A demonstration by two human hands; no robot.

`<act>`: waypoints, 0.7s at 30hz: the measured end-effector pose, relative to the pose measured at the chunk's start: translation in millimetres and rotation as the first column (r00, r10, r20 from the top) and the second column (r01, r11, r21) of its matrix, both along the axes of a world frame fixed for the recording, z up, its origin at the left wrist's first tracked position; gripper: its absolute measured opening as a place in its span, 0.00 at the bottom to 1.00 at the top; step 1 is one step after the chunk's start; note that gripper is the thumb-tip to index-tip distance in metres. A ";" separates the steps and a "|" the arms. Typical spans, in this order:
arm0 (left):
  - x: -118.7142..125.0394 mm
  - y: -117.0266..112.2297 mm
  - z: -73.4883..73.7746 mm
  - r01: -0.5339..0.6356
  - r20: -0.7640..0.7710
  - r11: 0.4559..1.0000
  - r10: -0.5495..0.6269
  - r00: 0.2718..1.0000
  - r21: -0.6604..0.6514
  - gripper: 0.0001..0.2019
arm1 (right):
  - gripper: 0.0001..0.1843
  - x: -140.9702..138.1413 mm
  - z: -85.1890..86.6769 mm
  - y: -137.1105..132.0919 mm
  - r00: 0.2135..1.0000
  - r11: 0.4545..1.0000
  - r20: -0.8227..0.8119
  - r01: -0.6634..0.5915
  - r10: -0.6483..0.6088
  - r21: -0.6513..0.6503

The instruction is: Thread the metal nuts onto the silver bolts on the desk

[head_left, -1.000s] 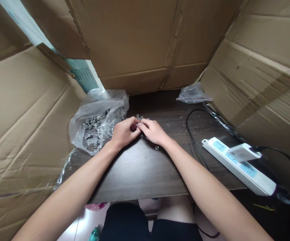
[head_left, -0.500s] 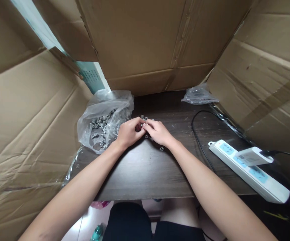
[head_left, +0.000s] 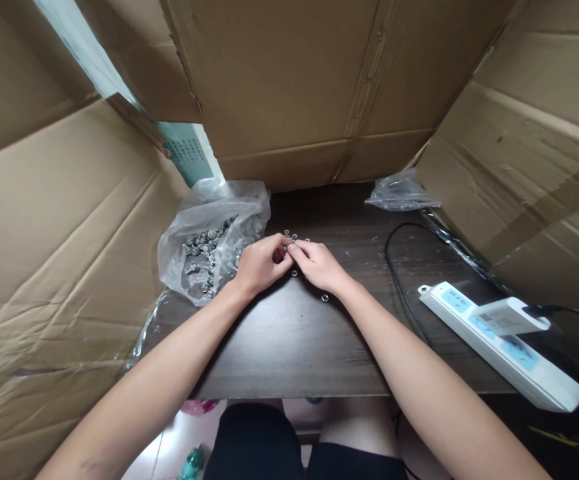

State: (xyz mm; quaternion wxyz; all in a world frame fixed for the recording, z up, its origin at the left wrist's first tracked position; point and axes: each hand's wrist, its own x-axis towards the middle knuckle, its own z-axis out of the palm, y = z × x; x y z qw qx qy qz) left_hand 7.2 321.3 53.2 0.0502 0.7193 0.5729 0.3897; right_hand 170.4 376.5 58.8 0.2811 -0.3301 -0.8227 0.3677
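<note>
Both hands meet at the middle of the dark wood-grain table [head_left: 289, 333], fingertips together. The left hand [head_left: 258, 265] is curled, its fingers folded in toward the right hand [head_left: 319, 265], and the two pinch a small silvery metal piece [head_left: 286, 249] between their tips. It is too small to tell exactly what kind of fastener it is. Both wrists rest low, close to the tabletop.

Just beyond the fingertips, on the far side, a little cluster of small silver nuts [head_left: 293, 236] lies loose on the wood. One more lone silver nut [head_left: 325, 298] sits on the near side of the right wrist, and another small nut [head_left: 294, 273] shows just under the right hand's palm edge.

To the left of the left hand, almost touching its knuckles, slumps a crumpled clear plastic bag of grey metal screws [head_left: 209, 250], mouth open toward the hands. Far right, against the cardboard, lies a second, flatter clear plastic bag [head_left: 400, 193].

Right side of the table: a white power strip with pale blue sockets [head_left: 499, 347] runs at a slant toward the near right corner, a white plug adapter [head_left: 509, 315] seated on it, and a black cable [head_left: 399, 267] loops from the far side down past the table edge.

Brown cardboard sheets [head_left: 309, 80] wall in the table on the left, far and right sides.
</note>
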 end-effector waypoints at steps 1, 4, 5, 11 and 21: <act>0.0 0.1 -0.1 -0.002 0.000 1.000 0.002 1.000 0.000 0.06 | 0.18 0.1 0.0 0.0 1.000 1.000 -0.001 -0.003 0.003 -0.002; 0.2 0.2 -0.5 -0.013 0.004 1.000 0.013 1.000 -0.003 0.05 | 0.19 0.6 -0.1 0.2 1.000 1.000 -0.004 -0.002 0.002 -0.010; 0.1 0.2 -0.7 -0.015 0.005 1.000 0.015 1.000 -0.004 0.05 | 0.18 0.7 -0.2 0.2 1.000 1.000 -0.002 0.000 0.000 -0.012; -0.4 -0.3 -1.8 -0.008 0.013 1.000 0.008 1.000 -0.004 0.07 | 0.13 -0.1 0.3 0.1 1.000 1.000 0.001 0.007 -0.007 -0.012; -0.9 0.2 -1.2 -0.024 -0.005 1.000 0.024 1.000 0.006 0.07 | 0.14 -1.1 -1.6 -0.4 1.000 1.000 0.015 0.008 -0.008 -0.001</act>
